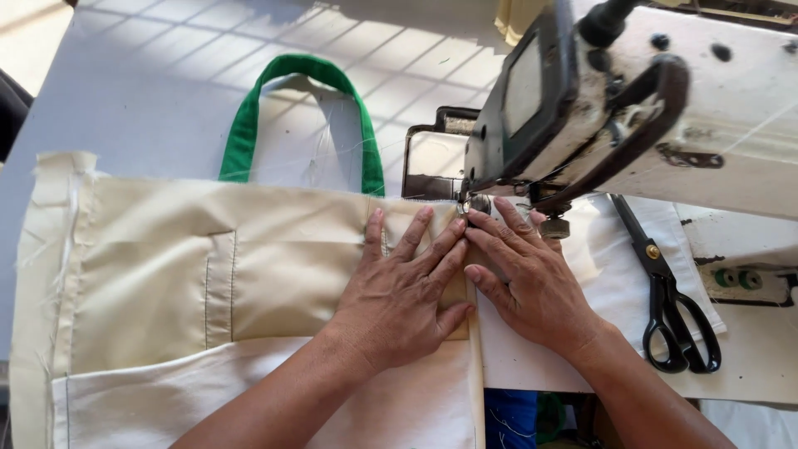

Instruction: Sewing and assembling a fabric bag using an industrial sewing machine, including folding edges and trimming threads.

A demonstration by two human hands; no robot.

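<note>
From the head camera, our left hand and right hand lie flat and unclenched, pinning the cream bag on the bench at the sewing machine foot. With fingertips this close, we risk a needle jab, or a crooked seam if the fabric slips.

I see two bare forearms coming up from the bottom edge, no sleeve on either; the left hand wears no ring, watch or glove; the right hand is likewise bare, its nails short and unpainted.
</note>
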